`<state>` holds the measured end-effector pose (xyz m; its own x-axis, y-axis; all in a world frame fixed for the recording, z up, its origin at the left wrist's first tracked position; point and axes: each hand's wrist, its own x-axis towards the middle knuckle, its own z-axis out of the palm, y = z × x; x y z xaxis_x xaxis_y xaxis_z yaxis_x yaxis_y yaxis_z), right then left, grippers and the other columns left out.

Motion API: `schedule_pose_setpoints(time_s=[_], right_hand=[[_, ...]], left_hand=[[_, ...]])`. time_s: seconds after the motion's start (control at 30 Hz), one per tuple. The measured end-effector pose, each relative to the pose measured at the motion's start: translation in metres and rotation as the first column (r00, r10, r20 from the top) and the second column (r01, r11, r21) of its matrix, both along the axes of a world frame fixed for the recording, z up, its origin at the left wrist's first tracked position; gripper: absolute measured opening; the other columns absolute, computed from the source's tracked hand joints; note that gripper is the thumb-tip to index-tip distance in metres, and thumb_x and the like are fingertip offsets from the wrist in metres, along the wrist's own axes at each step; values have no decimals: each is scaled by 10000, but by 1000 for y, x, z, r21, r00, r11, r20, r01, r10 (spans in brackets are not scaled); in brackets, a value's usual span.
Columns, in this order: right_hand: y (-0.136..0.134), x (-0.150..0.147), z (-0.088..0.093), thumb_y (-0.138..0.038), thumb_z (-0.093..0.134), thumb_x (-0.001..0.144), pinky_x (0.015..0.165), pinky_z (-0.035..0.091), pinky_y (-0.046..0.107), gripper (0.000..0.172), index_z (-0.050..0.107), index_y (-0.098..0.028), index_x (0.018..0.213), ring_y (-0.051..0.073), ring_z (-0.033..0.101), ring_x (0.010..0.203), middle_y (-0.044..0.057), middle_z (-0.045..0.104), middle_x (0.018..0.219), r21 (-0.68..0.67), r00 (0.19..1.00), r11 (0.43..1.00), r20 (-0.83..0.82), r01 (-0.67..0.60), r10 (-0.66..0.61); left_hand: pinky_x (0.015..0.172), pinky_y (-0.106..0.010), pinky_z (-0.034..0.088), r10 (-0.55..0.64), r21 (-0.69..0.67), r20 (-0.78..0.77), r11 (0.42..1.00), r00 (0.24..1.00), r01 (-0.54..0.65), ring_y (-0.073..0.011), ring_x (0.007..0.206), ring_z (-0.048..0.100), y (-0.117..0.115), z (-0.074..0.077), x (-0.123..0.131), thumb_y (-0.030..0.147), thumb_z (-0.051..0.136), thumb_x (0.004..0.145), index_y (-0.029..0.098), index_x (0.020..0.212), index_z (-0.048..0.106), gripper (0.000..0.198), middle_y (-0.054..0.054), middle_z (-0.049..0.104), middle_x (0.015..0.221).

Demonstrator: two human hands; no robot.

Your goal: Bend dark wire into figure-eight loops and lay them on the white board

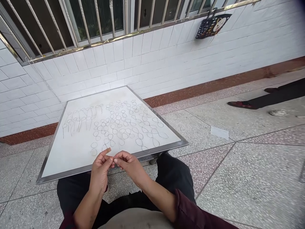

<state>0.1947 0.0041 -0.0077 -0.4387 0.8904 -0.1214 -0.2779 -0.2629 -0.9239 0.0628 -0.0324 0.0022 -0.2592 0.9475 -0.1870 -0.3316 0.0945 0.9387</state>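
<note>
Both my hands meet over the front edge of a white table [64, 156] with a metal rim. My left hand [102, 167] is closed in a pinch, with thumb and fingertip pressed together. Against those fingertips, my right hand [128, 163] is also pinched. A thin dark wire [113, 167] is between them, curving into a loop just below the fingers; most of it is hidden. On the tabletop beyond lie rows of wires bent into double loops [114, 131]. At the left stand out single-looped wires with straight tails [89, 122].
A white tiled wall [114, 70] with a barred window [83, 25] rises behind the table. A dotted bag [212, 27] hangs from the bars. At the right are another person's legs [274, 95], a white sheet [219, 132] and a coil [278, 112] on the floor.
</note>
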Motion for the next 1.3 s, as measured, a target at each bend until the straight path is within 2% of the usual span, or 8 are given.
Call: schedule_pose_setpoints(time_s=[0.1,0.23,0.37,0.53,0.73,0.9,1.03,1.3], right_hand=[[0,2,-3,-397,735,760,651,410,277,221,682,-190,814,135,582,706,8,676,745,-31,1000,999,5,-27,27],[-1,2,-6,-393,756,739,644,419,270,228,667,-195,806,134,585,710,-8,655,738,-43,1000,999,-2,24,-24],[-3,0,-4,-383,775,726,619,405,254,245,630,-192,776,127,584,689,-20,643,703,-58,999,998,-33,33,-35],[-5,0,-6,-407,763,743,623,410,248,260,645,-184,806,133,598,726,-2,663,734,-99,995,994,-94,-52,43],[-4,0,-13,-403,778,733,589,362,236,262,641,-182,763,102,520,647,-24,617,677,-112,994,993,-110,-38,25],[-4,-2,-17,-409,770,742,558,306,239,278,611,-182,753,103,507,631,-20,623,686,-111,990,992,-134,-67,52],[-6,-3,-18,-375,780,743,557,294,236,252,620,-192,808,100,497,635,-29,615,690,-122,985,991,-169,-62,41],[-14,-8,-21,-388,823,694,562,291,236,302,596,-195,741,104,488,635,-33,591,668,-217,973,975,-230,-44,-7]], left_hand=[[674,-241,484,14,3,-79,1000,997,-13,-101,654,556,-1,2,0,344,790,724,188,1150,670,469,33,574,685],[662,-237,480,-5,1,-124,1000,992,5,-104,652,565,-4,2,1,359,766,746,192,1137,673,435,39,553,668],[712,-255,487,-28,19,-94,999,995,30,-104,680,568,-7,-4,1,355,747,768,209,1167,659,433,30,576,717],[697,-248,472,-42,28,-19,999,999,42,-99,665,544,-6,-10,-2,333,747,765,212,1162,661,424,29,563,717],[628,-241,437,-173,-19,-51,985,984,172,-106,659,515,-9,-7,-6,375,693,808,231,1227,633,447,19,530,756],[571,-228,377,-237,6,-69,971,969,238,-107,636,478,-9,-5,-8,370,675,826,238,1309,574,511,25,513,723],[547,-213,337,-235,-12,26,972,972,235,-84,596,452,-8,-6,-10,322,705,808,224,1318,562,539,29,526,700],[424,-200,162,-256,-34,114,965,960,262,-26,438,317,-9,-14,-14,260,721,779,193,1284,591,527,30,559,670]])
